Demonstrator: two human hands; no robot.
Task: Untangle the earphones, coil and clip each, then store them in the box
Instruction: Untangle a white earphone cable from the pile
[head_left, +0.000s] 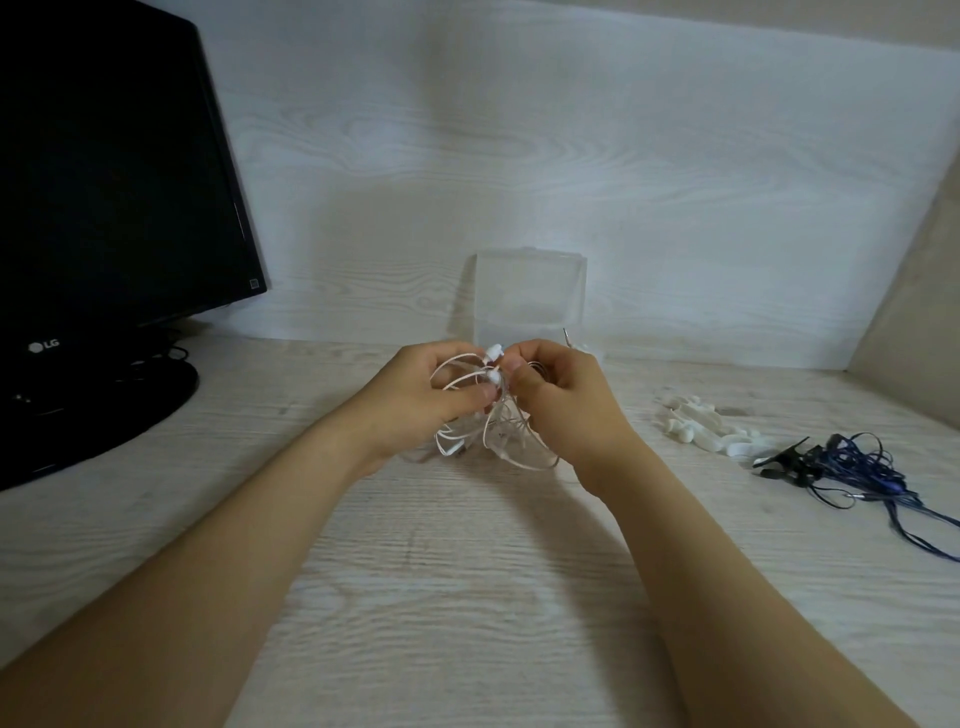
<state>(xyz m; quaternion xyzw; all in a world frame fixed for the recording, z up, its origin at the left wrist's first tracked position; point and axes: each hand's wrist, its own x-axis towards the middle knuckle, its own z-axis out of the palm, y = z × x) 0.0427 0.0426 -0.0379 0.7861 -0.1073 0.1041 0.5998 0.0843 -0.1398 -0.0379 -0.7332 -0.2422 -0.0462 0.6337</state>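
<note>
**Both hands work a knot of white earphones**

The left hand (415, 400) and right hand (563, 400) each pinch the tangled white earphone cable (488, 415) above the pale wood-grain desk (467, 571), fingers curled tight. The clear plastic box (530, 296) stands just behind. To the right lie white plastic clips (711, 428) and dark blue tangled earphones (852, 467). A black monitor (114, 182) stands left.

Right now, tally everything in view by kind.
Earphone tangles: 2 (white earphones, blue earphones)
Clear box: 1
Monitor: 1
Pile of white clips: 1
Total: 5
</note>
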